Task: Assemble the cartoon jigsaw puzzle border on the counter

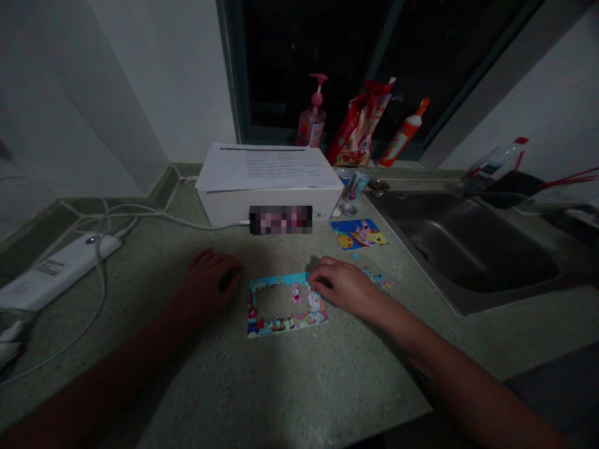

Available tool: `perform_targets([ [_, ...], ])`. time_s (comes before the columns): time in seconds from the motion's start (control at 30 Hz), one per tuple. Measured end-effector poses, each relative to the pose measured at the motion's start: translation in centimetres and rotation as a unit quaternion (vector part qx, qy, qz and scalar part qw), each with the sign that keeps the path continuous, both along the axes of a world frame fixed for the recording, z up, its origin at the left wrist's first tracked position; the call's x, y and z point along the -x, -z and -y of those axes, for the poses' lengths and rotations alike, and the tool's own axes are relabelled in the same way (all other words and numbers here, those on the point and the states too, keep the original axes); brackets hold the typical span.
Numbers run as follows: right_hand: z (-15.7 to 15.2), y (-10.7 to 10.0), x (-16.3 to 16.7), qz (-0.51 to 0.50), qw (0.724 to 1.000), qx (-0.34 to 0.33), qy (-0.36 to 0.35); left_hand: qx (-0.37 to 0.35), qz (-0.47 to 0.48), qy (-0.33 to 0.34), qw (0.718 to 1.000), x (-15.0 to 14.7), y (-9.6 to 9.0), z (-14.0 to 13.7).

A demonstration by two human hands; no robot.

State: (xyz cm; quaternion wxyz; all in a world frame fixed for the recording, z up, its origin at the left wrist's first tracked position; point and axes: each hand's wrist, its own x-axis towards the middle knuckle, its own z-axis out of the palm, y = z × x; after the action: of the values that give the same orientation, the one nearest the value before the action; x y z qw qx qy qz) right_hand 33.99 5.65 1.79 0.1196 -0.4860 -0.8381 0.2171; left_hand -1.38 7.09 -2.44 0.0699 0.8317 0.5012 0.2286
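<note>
A partly assembled jigsaw puzzle (260, 325) lies on the counter between my hands. Its cartoon border forms a frame around a bare middle, where a small pink piece (296, 293) sits near the right side. My right hand (340, 282) is at the upper right edge of the frame, thumb and fingertips pinched together on a puzzle piece there; the fingers partly cover it. Left of the puzzle, my left hand (209, 278) rests on the counter, loosely curled, with a gap between thumb and fingers and nothing visible in it. Loose puzzle pieces (381, 280) lie behind my right wrist.
A white box (229, 209) with printed paper on top stands behind, a cabled phone (281, 220) leaning on it. A cartoon picture card (359, 234) and a can (357, 184) are nearby. The sink (472, 249) is right, a power strip (56, 268) left.
</note>
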Motion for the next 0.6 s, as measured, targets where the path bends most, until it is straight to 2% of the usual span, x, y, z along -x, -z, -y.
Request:
perform_targets([
  [0.3, 0.1, -0.1, 0.0, -0.008, 1.0, -0.002, -0.01, 0.006, 0.0, 0.006, 1.0, -0.1, -0.4, 0.0],
  [0.43, -0.2, -1.1, -0.9, -0.054, 0.997, -0.043, 0.034, 0.007, 0.004, 0.006, 1.0, -0.1, -0.6, 0.1],
  [0.6, -1.1, -2.2, -3.6, -0.079, 0.989, -0.094, 0.086, 0.004, 0.006, 0.003, 1.0, -0.2, -0.5, 0.2],
])
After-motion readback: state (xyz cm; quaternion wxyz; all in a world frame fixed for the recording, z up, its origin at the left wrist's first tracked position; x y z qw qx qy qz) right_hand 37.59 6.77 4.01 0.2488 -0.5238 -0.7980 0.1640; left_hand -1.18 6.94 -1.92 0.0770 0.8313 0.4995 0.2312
